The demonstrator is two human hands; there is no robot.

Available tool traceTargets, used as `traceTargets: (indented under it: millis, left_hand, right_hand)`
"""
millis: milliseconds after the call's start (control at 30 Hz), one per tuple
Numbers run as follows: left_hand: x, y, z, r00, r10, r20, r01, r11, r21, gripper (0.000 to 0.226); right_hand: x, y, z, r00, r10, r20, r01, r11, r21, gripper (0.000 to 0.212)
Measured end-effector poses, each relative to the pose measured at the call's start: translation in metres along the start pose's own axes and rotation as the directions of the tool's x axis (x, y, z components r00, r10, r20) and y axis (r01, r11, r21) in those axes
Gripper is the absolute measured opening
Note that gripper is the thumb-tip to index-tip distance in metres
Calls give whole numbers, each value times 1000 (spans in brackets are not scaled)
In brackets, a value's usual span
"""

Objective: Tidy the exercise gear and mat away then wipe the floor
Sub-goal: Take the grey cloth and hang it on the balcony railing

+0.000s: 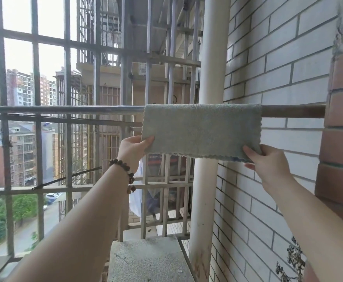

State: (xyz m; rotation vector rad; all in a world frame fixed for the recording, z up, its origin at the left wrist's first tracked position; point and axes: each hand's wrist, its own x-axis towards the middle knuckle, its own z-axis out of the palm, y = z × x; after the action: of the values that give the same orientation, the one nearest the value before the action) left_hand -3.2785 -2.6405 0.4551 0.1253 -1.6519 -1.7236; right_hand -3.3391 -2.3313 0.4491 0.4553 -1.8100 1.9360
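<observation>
Cloth [202,130] hangs folded over the rail [65,109], far right by the wall. Left hand [135,148] and right hand [268,159] each pinch a lower corner. Likely fetching it for floor wiping; next, lift it clear.

readable text: none | dark banner [164,159] behind the window bars, below the cloth's lower edge: pale lettering, mostly hidden and too blurred to read | labels, brands, numbers, signs elsewhere: none legible

Single head-worn view, facing outward at chest height, close to the balcony rail [65,109] and grille [69,47]
</observation>
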Motion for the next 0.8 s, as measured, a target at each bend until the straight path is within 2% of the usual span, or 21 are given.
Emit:
traceTargets:
  millis: [100,267,367,433,533,633,800]
  left_hand:
    - [-5,-6,-2,998,-48,38,48,999,1,10]
    - [-11,-7,-4,999,-29,-19,30,999,17,6]
    - [-12,-1,-2,1000,-11,-20,11,1000,6,8]
    - [-15,0,-1,999,13,-39,-11,999,50,20]
    - [-19,-4,-3,992,92,-87,-74,979,192,42]
    - [-32,-4,-3,969,227,-98,-166,891,423,49]
    - [-71,-1,-1,928,373,-13,-250,646,721,58]
  right_hand:
    - [-3,3,-1,1000,7,-7,-7,1000,-18,10]
    - [-1,9,0,999,33,-15,-34,998,-45,23]
    - [-1,3,2,999,28,-21,-29,999,-46,17]
    - [-2,1,3,1000,3,-21,-5,997,-81,17]
    - [-12,-1,3,997,-65,-35,55,968,-246,43]
    - [-25,-3,1,984,-179,-9,162,911,-378,53]
    - [-48,-2,-1,928,-364,80,351,781,-516,62]
